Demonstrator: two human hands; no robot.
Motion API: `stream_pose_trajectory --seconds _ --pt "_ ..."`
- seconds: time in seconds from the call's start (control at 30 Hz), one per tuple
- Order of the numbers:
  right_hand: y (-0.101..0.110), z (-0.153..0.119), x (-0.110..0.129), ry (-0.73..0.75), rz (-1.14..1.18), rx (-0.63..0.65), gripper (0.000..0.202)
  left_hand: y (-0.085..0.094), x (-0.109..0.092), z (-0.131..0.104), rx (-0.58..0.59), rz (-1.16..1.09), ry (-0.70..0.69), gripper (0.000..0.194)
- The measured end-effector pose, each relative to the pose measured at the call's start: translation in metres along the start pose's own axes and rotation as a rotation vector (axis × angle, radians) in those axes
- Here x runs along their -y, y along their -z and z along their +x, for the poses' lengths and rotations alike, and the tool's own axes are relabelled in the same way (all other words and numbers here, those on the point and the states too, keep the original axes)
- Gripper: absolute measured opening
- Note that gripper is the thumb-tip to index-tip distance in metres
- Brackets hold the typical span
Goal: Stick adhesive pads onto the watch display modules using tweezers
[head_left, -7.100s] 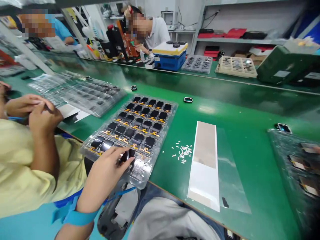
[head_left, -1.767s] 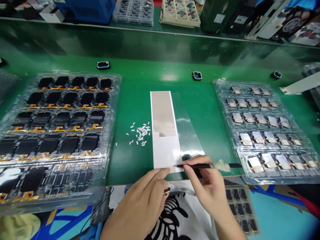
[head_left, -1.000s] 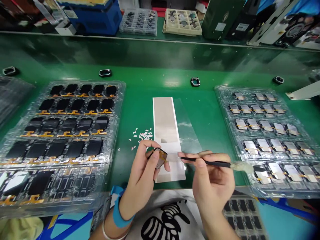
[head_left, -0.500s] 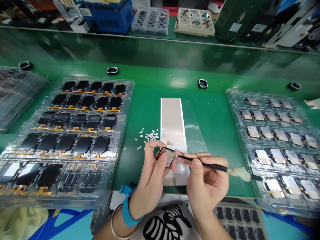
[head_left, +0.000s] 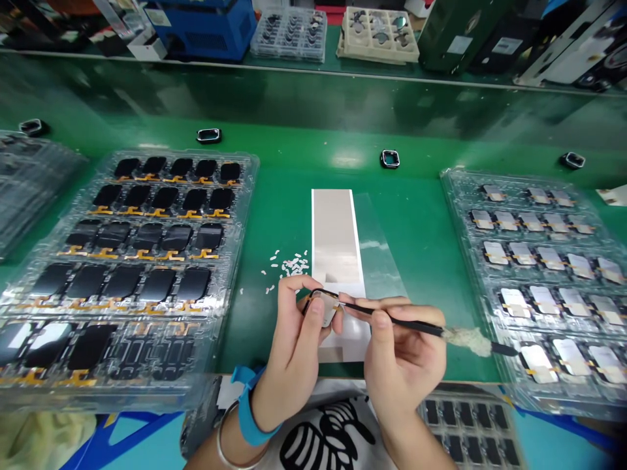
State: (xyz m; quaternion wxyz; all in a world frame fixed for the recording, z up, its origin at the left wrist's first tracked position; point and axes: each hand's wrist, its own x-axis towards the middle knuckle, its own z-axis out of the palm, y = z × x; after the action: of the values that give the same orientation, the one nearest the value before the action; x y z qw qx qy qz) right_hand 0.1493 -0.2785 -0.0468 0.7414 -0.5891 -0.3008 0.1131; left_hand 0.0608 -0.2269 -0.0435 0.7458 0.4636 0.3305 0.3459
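A blue unit [head_left: 206,34] is placed on the shelf [head_left: 333,70] at the upper left of the frame. A clear compartment tray [head_left: 288,55] and a cream compartment tray [head_left: 377,53] are seated side by side at upper centre. A dark green box [head_left: 450,29] and a black box [head_left: 507,49], both white-labelled, are positioned at upper right. Four small black frames [head_left: 390,166] are spaced along the surface [head_left: 426,222] below the shelf. Pale yellow cloth [head_left: 44,437] is seen at lower left, beside a blue brace [head_left: 142,433].
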Motion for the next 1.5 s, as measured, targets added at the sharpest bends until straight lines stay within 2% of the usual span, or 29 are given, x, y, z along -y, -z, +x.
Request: stream_pose_trajectory --seconds 0.13,0.4,0.5,0.6,0.7,0.8,0.9,1.03,1.2,1.5 --pt "0.001 -0.001 -0.001 -0.009 0.014 0.003 0.012 0.000 0.001 0.002 -0.020 0.080 -0.085 0.013" --pt "0.006 -0.001 0.001 -0.074 0.113 -0.007 0.011 0.003 0.002 0.002 -0.051 0.203 -0.136 0.017" --pt "0.022 0.006 0.005 -0.080 0.108 -0.037 0.010 0.002 0.001 0.002 -0.082 0.235 -0.113 0.020" --pt "0.050 0.017 0.006 -0.102 0.001 -0.008 0.010 0.003 0.001 0.002 -0.077 0.268 -0.091 0.020" --pt "0.080 0.025 0.004 -0.166 -0.093 0.156 0.009 0.004 0.000 0.000 0.022 0.337 -0.085 0.013" --pt "0.102 0.027 0.000 -0.210 -0.137 0.323 0.007 0.005 -0.001 -0.003 0.240 0.513 -0.085 0.004" --pt "0.111 0.024 -0.004 -0.214 -0.183 0.428 0.004 0.004 -0.005 -0.006 0.432 0.775 -0.151 0.009" --pt "0.113 0.020 -0.008 -0.175 -0.230 0.473 0.008 0.001 -0.008 -0.009 0.590 0.994 -0.231 0.014" --pt "0.113 0.018 -0.010 -0.174 -0.252 0.471 0.011 0.000 -0.006 -0.009 0.692 1.090 -0.317 0.014" --pt "0.115 0.019 -0.012 -0.189 -0.208 0.482 0.013 -0.002 -0.005 -0.009 0.721 1.233 -0.479 0.019"
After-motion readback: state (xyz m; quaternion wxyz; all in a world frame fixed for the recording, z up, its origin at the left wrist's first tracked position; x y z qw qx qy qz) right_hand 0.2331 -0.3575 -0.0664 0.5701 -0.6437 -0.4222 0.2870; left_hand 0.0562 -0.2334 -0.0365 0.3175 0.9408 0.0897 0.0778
